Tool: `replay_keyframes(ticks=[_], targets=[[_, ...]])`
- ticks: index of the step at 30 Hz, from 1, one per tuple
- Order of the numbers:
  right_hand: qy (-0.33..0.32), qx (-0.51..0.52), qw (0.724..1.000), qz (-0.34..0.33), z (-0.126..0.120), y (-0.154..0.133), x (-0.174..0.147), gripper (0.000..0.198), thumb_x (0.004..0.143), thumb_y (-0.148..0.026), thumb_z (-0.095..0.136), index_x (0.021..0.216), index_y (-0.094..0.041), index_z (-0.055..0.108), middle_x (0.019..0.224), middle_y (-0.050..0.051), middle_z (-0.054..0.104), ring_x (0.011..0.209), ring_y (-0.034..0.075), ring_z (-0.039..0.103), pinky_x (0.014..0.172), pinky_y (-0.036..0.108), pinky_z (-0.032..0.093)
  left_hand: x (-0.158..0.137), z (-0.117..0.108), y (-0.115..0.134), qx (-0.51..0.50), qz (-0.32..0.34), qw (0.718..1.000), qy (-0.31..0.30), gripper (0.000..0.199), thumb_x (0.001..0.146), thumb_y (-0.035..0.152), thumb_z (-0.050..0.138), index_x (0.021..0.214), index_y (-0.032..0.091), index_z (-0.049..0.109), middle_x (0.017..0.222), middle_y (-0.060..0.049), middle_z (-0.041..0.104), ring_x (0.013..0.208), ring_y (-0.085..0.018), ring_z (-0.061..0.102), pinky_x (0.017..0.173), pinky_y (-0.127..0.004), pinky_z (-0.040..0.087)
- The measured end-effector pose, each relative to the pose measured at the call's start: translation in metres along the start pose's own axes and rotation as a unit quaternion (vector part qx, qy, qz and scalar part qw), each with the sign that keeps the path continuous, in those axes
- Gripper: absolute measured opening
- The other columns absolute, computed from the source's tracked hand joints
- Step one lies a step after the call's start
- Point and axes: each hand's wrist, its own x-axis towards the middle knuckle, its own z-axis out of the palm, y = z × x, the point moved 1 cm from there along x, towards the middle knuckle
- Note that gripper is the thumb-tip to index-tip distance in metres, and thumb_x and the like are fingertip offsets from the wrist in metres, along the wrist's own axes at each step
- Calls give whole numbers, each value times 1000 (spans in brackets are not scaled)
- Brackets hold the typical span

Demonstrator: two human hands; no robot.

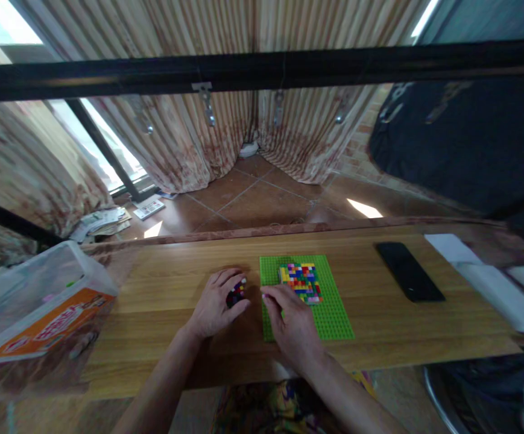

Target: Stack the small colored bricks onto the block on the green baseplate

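A bright green studded baseplate (pixel 336 322) lies on the wooden table. On it sits a low, many-coloured block of toy building bricks (pixel 301 282), its near left part covered by my right hand (pixel 295 322). The thumb and fingertips of that hand are pinched together above the plate's left side, with a tiny pale pinkish brick (pixel 265 295) at their tips, small and hard to make out. To the left, my left hand (pixel 216 304) rests on the table, fingers curved and thumb apart, around a small pile of loose dark and coloured bricks (pixel 236 293), partly hidden by the fingers.
A clear plastic tub (pixel 81 271) with an orange label stands at the left. A black phone (pixel 409 271) and white boxes (pixel 497 289) lie to the right. A dark metal bar (pixel 243 72) crosses above the table's far side; curtains (pixel 189 132) hang behind.
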Motion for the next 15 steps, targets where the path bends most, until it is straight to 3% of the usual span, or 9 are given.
replay_keyframes(ticks=[4,7,10,15], targets=[[78,16,995,57,-43,17,-17,22,96,-23,46,104,-22,66,100,7,69,93,17,66,82,30,52,0,1,0,33,20,999,-10,55,82,47,62,131,22,54,139,-11,51,129,-31,45,107,-50,38],[143,-2,984,107,-63,40,-21,18,93,-29,53,98,-21,68,93,5,70,84,17,67,75,29,53,1,3,0,49,35,998,-12,53,82,45,63,130,25,54,140,-9,51,128,-31,45,106,-51,39],[167,-2,978,128,-70,58,-18,17,91,-32,57,94,-21,69,90,5,70,83,18,65,77,32,52,2,4,-1,60,41,997,-8,52,81,42,64,129,26,55,138,-8,53,127,-30,46,105,-51,40],[168,75,971,150,-61,76,-11,18,87,-36,61,92,-24,73,106,7,64,100,20,60,90,39,50,2,8,-4,67,37,997,1,44,83,37,63,125,26,57,134,-8,56,125,-28,48,104,-49,41]])
